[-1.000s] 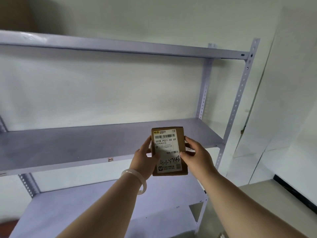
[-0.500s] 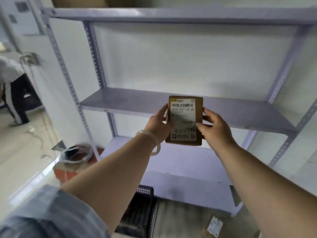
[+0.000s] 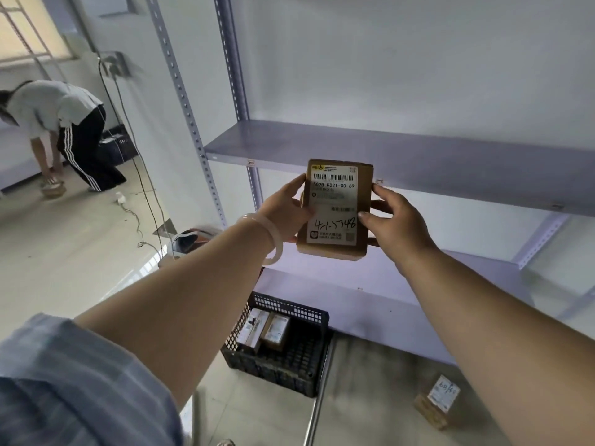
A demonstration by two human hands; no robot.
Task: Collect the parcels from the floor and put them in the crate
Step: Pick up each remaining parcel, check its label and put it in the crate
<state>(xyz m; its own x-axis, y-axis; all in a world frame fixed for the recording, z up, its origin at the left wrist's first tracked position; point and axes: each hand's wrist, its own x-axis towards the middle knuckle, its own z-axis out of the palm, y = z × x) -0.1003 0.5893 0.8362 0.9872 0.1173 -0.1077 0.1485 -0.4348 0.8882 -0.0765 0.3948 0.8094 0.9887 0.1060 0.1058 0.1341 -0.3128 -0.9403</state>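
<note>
Parcel [image 3: 335, 209] pinched edgewise by left grip [image 3: 286, 214], right grip [image 3: 396, 226]; crate [image 3: 270, 368] well below at 7 o'clock: risk of missed drop.

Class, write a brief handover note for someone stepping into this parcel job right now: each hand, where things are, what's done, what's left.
Left hand and right hand both grip the labelled cardboard parcel, held up before the shelf.
The black crate sits on the floor below.
Done: two parcels show inside it.
Another parcel lies on the floor right of the crate.
Left: put the held parcel in the crate, then fetch the floor one.
</note>
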